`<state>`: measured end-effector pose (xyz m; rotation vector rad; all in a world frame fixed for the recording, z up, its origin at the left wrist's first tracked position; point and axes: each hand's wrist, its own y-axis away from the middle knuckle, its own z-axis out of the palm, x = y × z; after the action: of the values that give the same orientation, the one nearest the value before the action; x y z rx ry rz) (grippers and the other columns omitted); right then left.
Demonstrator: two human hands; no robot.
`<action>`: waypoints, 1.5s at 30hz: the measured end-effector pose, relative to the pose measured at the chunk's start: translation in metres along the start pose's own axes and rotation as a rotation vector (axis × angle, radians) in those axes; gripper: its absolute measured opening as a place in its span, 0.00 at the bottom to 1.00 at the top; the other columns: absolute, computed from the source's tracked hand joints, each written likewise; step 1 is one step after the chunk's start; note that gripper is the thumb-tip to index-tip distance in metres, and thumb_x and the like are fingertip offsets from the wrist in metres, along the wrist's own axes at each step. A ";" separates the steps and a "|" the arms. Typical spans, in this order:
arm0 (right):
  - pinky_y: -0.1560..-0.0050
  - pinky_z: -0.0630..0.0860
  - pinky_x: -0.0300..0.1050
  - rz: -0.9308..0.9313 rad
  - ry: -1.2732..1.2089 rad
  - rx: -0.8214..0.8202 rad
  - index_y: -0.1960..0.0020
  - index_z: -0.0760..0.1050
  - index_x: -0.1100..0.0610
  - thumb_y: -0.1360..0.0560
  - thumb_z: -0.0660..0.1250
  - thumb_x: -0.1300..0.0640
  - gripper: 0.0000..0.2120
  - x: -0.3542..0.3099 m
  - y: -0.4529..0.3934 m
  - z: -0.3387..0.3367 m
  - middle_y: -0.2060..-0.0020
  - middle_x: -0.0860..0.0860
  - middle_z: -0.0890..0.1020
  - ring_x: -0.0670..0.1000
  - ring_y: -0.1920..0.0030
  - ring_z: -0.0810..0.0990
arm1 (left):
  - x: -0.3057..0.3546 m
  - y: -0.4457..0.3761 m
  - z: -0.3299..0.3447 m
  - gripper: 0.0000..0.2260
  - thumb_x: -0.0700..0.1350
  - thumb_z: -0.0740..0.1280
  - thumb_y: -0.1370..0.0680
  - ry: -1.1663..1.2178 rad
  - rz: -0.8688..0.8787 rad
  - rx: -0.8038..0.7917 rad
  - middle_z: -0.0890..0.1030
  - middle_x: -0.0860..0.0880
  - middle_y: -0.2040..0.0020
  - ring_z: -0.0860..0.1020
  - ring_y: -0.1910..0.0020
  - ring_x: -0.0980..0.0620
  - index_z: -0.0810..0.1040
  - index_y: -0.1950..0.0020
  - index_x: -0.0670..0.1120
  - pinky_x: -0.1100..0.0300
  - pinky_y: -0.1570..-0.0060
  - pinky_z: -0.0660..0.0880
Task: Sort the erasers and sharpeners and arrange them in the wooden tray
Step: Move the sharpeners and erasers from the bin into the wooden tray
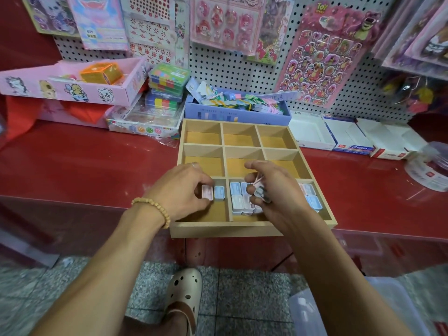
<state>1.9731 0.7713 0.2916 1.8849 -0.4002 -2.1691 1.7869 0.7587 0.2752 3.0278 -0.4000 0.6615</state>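
In tray's near-left cell | left hand pinches pink piece, setting it beside blue one | right hand grips spares | next: seat flush.

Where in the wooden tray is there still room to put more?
The wooden tray has six bare compartments: the whole back row and middle row. The near-left one has room in front of the pink piece and blue piece. The near-middle one is crowded under the right hand.
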 end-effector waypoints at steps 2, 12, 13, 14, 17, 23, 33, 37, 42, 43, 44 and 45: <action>0.77 0.61 0.38 0.007 -0.009 -0.005 0.46 0.79 0.60 0.20 0.63 0.60 0.08 0.001 0.001 -0.002 0.64 0.54 0.75 0.47 0.74 0.70 | 0.003 -0.002 0.005 0.08 0.47 0.72 0.26 -0.093 0.005 -0.053 0.79 0.52 0.48 0.76 0.49 0.50 0.82 0.47 0.52 0.54 0.48 0.74; 0.72 0.67 0.40 0.058 -0.108 0.013 0.46 0.79 0.59 0.20 0.63 0.59 0.08 -0.001 0.008 -0.007 0.61 0.55 0.77 0.48 0.71 0.74 | 0.001 -0.001 0.007 0.13 0.55 0.73 0.28 -0.165 -0.052 0.009 0.81 0.55 0.52 0.78 0.52 0.53 0.81 0.44 0.56 0.55 0.49 0.77; 0.72 0.68 0.40 0.062 -0.136 0.010 0.46 0.79 0.60 0.20 0.62 0.60 0.08 -0.002 0.008 -0.007 0.59 0.55 0.77 0.49 0.69 0.74 | 0.001 0.000 0.007 0.12 0.55 0.73 0.28 -0.170 -0.057 0.018 0.82 0.56 0.53 0.79 0.52 0.53 0.81 0.46 0.57 0.55 0.50 0.78; 0.71 0.68 0.40 0.064 -0.161 0.006 0.46 0.79 0.60 0.20 0.61 0.61 0.09 -0.002 0.008 -0.006 0.58 0.56 0.77 0.49 0.68 0.74 | 0.001 0.000 0.008 0.11 0.55 0.74 0.29 -0.180 -0.061 0.020 0.83 0.57 0.55 0.80 0.52 0.52 0.81 0.47 0.57 0.55 0.51 0.78; 0.68 0.69 0.42 0.068 -0.213 -0.012 0.45 0.77 0.60 0.22 0.56 0.66 0.13 0.000 0.007 -0.006 0.54 0.58 0.76 0.51 0.64 0.74 | 0.002 -0.003 0.012 0.08 0.52 0.73 0.27 -0.206 -0.066 0.018 0.83 0.59 0.56 0.80 0.51 0.53 0.80 0.49 0.57 0.56 0.51 0.78; 0.68 0.71 0.42 0.107 -0.282 -0.044 0.45 0.77 0.60 0.25 0.52 0.71 0.18 0.003 0.005 -0.003 0.51 0.58 0.75 0.52 0.60 0.73 | 0.002 -0.006 0.017 0.05 0.55 0.69 0.24 -0.272 -0.063 0.115 0.83 0.56 0.53 0.80 0.51 0.51 0.78 0.51 0.57 0.54 0.54 0.77; 0.61 0.73 0.45 0.099 -0.402 -0.031 0.45 0.73 0.58 0.23 0.52 0.72 0.17 0.008 -0.006 0.020 0.48 0.59 0.74 0.53 0.59 0.74 | 0.018 0.000 0.009 0.13 0.56 0.73 0.34 0.461 0.059 0.409 0.78 0.56 0.58 0.77 0.62 0.57 0.82 0.52 0.55 0.68 0.60 0.72; 0.64 0.76 0.46 0.084 -0.417 -0.120 0.37 0.70 0.59 0.23 0.52 0.73 0.19 0.010 -0.007 0.033 0.45 0.64 0.75 0.57 0.57 0.78 | 0.023 -0.003 0.011 0.17 0.52 0.80 0.37 0.455 0.094 0.332 0.78 0.55 0.57 0.77 0.59 0.58 0.83 0.50 0.56 0.61 0.56 0.75; 0.71 0.76 0.43 0.040 -0.391 -0.181 0.34 0.68 0.60 0.22 0.53 0.74 0.20 0.009 -0.005 0.036 0.53 0.63 0.79 0.53 0.64 0.81 | 0.020 -0.005 0.010 0.16 0.51 0.76 0.39 0.471 0.066 0.356 0.78 0.53 0.57 0.77 0.59 0.56 0.81 0.53 0.60 0.61 0.56 0.75; 0.69 0.77 0.45 0.026 -0.373 -0.198 0.34 0.68 0.60 0.22 0.53 0.74 0.20 0.009 -0.004 0.036 0.53 0.62 0.79 0.53 0.64 0.81 | 0.020 -0.005 0.009 0.15 0.51 0.75 0.39 0.477 0.061 0.352 0.78 0.52 0.57 0.77 0.59 0.56 0.81 0.54 0.60 0.64 0.58 0.73; 0.65 0.79 0.47 0.012 -0.344 -0.203 0.34 0.68 0.60 0.22 0.53 0.74 0.20 0.010 -0.005 0.035 0.53 0.62 0.80 0.54 0.62 0.81 | 0.019 -0.005 0.008 0.15 0.50 0.74 0.40 0.487 0.057 0.348 0.78 0.53 0.58 0.77 0.60 0.57 0.81 0.54 0.59 0.68 0.60 0.71; 0.60 0.79 0.49 -0.005 -0.296 -0.190 0.34 0.69 0.60 0.21 0.54 0.73 0.18 0.010 -0.006 0.033 0.53 0.62 0.80 0.54 0.60 0.81 | 0.017 -0.005 0.006 0.14 0.49 0.74 0.40 0.495 0.050 0.342 0.78 0.53 0.58 0.76 0.60 0.58 0.82 0.55 0.57 0.71 0.63 0.68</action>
<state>1.9386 0.7746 0.2847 1.4725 -0.2310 -2.4010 1.8055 0.7586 0.2770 2.9902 -0.3720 1.5777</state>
